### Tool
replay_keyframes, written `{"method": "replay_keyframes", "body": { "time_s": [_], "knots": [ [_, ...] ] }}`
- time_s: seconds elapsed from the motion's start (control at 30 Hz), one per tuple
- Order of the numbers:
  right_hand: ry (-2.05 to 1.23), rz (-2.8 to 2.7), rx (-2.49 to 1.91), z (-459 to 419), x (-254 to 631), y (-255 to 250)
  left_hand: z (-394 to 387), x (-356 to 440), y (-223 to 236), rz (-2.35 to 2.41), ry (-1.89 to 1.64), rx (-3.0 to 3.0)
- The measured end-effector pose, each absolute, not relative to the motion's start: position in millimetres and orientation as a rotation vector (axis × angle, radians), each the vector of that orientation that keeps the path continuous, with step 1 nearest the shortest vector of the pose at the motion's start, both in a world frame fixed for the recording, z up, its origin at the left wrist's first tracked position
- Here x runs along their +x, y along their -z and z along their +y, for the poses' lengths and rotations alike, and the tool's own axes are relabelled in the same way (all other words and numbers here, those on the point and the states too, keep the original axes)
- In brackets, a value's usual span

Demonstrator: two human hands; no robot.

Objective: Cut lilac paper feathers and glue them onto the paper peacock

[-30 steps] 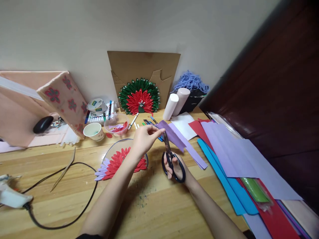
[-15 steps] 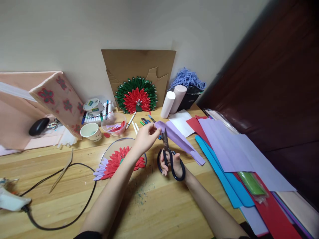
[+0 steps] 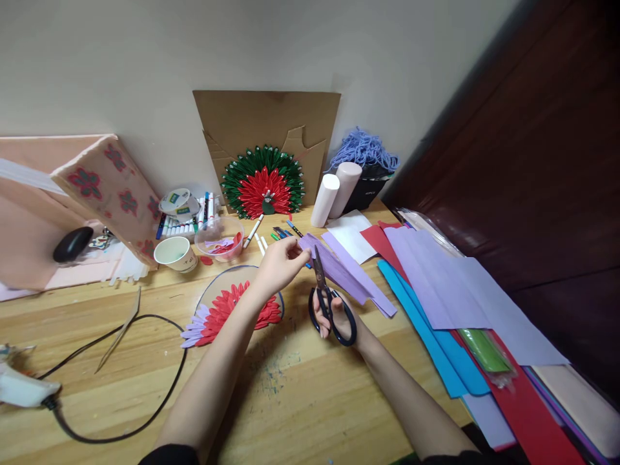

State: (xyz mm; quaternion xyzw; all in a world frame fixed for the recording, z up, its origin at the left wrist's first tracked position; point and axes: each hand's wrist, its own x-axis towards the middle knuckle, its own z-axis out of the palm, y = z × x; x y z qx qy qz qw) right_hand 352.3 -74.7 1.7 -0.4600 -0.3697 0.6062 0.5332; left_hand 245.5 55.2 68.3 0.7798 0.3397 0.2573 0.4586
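Observation:
My left hand [image 3: 278, 265] pinches the near end of a folded purple paper strip [image 3: 339, 268] above the wooden table [image 3: 300, 400]. My right hand [image 3: 334, 315] has its fingers through the black handles of a pair of scissors [image 3: 327, 300], with the blades pointing up and meeting the strip's edge just right of my left fingers. Under my left forearm lies a round card with red and purple paper petals [image 3: 220, 313].
Coloured paper sheets [image 3: 450, 290] spread along the right. A paper cup [image 3: 175, 253], a clear bowl [image 3: 220, 239], markers [image 3: 186, 226] and a red-and-green fan ornament [image 3: 264, 184] stand at the back. A glue gun [image 3: 22, 387] with a black cord [image 3: 145, 413] lies front left.
The scissors' blades have closed somewhat on the purple strip. Both hands and the strip have stayed in nearly the same place, and the view has shifted slightly.

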Motion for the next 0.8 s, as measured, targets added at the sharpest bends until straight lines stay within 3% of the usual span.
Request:
{"method": "replay_keyframes", "body": {
  "time_s": [0.4,0.8],
  "knots": [
    [-1.450,-0.847,-1.112,-75,350,3,55,247,-68,0.821,-0.756,1.838],
    [-1.396,-0.847,-1.062,-76,350,9,49,250,-66,0.783,-0.650,1.949]
  ]
}}
